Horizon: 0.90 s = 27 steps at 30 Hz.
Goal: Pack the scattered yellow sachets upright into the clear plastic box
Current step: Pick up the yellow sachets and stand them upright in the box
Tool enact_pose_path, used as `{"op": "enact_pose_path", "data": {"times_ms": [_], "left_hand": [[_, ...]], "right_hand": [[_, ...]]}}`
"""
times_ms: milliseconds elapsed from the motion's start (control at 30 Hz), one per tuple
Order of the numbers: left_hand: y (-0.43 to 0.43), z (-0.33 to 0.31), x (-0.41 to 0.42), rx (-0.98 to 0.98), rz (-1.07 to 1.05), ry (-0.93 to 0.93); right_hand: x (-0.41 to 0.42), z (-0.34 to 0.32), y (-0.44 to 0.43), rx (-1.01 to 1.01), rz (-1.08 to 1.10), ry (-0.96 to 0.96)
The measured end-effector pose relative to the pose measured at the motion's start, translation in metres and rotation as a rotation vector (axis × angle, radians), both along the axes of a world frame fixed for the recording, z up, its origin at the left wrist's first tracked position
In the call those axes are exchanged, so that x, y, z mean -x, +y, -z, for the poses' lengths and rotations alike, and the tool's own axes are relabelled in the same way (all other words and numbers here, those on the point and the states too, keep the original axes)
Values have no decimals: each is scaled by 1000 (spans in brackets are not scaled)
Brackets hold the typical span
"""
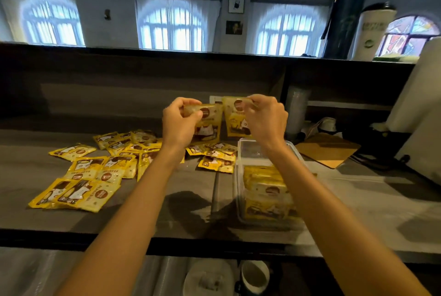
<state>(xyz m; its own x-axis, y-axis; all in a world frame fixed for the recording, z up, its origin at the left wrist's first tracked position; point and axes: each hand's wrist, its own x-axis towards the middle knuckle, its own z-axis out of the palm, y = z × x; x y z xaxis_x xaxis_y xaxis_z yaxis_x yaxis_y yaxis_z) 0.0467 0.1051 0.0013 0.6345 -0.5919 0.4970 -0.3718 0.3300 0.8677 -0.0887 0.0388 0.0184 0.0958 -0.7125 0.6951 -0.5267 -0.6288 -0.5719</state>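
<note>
Both my hands are raised above the counter, each pinching a yellow sachet by its top edge. My left hand (179,121) holds one sachet (208,126) that hangs down. My right hand (265,119) holds a second sachet (235,120) beside it. The clear plastic box (241,152) stands on the counter under my right forearm, with several sachets (266,190) standing upright in its near half. Several more yellow sachets (95,171) lie scattered flat on the counter to the left of the box.
A wooden board (328,150) lies right of the box. A stack of clear cups (296,109) stands behind the box. A raised dark ledge (167,57) runs along the back. Below the counter's front edge sit a plate (208,279) and a cup (254,276).
</note>
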Motion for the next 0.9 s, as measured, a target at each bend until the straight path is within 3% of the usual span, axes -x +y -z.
{"op": "enact_pose_path", "data": {"times_ms": [267,567,767,900], "left_hand": [[-33,10,60,-23,266,49],[-36,37,75,-240,453,-50],[-30,43,72,-438,545,-331],[-30,37,71,-575,568,-519]], "right_hand": [[72,12,-22,-140,85,-114],[111,49,-30,-317,22,147],[116,54,-34,-438,-161,121],[122,57,-35,-498,-283,290]]}}
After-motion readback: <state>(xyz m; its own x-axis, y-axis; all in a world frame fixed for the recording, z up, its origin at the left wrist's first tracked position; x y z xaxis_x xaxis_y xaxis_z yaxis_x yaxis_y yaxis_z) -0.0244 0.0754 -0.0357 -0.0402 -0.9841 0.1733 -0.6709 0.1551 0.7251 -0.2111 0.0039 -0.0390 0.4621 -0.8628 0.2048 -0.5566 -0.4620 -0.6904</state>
